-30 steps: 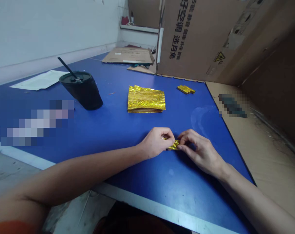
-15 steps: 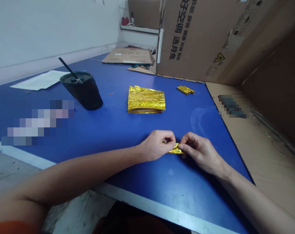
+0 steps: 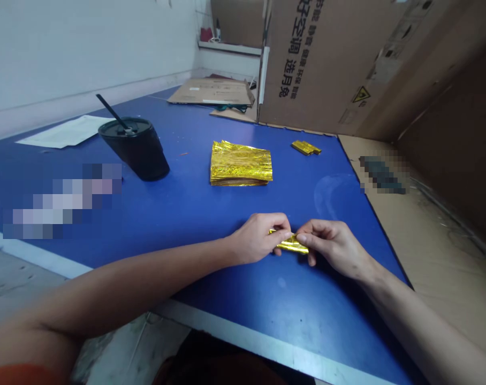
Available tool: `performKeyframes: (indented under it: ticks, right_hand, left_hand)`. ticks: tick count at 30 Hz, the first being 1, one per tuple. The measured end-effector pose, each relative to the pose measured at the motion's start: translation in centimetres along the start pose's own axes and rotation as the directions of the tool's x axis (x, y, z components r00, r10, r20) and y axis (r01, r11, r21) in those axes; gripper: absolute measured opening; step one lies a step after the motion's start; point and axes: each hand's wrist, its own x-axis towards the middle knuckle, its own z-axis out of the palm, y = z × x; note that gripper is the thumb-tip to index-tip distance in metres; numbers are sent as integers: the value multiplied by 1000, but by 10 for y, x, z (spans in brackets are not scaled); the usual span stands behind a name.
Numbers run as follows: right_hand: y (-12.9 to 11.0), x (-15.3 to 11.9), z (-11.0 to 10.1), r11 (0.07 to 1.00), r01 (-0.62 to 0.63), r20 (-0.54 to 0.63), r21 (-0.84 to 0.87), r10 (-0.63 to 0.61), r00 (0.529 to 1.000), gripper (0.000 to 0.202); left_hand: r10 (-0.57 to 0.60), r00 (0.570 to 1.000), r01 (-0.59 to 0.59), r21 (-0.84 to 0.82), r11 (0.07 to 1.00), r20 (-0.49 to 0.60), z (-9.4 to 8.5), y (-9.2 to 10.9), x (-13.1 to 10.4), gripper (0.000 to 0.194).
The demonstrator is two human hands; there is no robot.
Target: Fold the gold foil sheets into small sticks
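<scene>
Between my hands is a narrow folded strip of gold foil paper (image 3: 293,246), just over the blue table (image 3: 235,299). My left hand (image 3: 263,238) pinches its left part, the fingers closed around it. At the strip's right end my right hand (image 3: 329,243) grips it between thumb and fingers. Parts of the strip are hidden behind the fingertips. Beyond my hands lies a stack of gold foil paper sheets (image 3: 241,164). Farther right, several small folded gold foil pieces (image 3: 306,147) sit together on the table.
A black tumbler (image 3: 141,149) with a straw stands at the left, by a white paper sheet (image 3: 64,132). Flat cardboard (image 3: 211,92) lies at the back. A tall cardboard panel (image 3: 319,69) borders the table's far right. Blurred-out items lie left and right.
The gold foil strip shows as a narrower, flatter band with more of its front visible. My fingers have shifted slightly along it. Everything else stays in place.
</scene>
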Motion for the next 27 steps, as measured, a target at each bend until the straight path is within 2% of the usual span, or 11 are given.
performKeyframes:
  ticks: [5,8,11,13,16,19,21,24,27]
  right_hand:
    - [-2,-1,1,998,53,-107,26,-50,993,26]
    - [-2,1,1,996,74,-128,44,-68,989,26]
    - [0,2,-1,995,71,-87,66,-66,994,27]
    - [0,2,-1,997,63,-21,52,-62,998,26]
    - [-1,0,1,993,87,58,-76,-82,995,25]
    - [-2,-2,6,965,138,56,-225,-129,990,28]
    - [-1,-3,7,954,156,23,-256,-156,988,29]
    - [1,-2,8,952,158,-49,-260,-177,983,28]
    - [3,0,7,956,159,-98,-246,-187,977,30]
  left_hand:
    - [-56,998,56,-33,998,-5,-6,2,3,14]
    - [-22,998,24,37,999,-56,-9,2,6,16]
    - [68,992,-46,195,980,-107,-10,2,8,17]
    - [103,991,-74,295,953,-83,-11,2,8,18]
    - [142,990,-125,391,912,-15,-11,2,8,20]
    - [156,987,-153,409,900,25,-10,2,7,20]
    - [121,993,-114,335,935,1,-9,1,8,18]
    - [-18,999,21,62,998,-48,-7,-1,11,15]
    - [-145,989,144,-168,975,6,-7,-5,15,15]
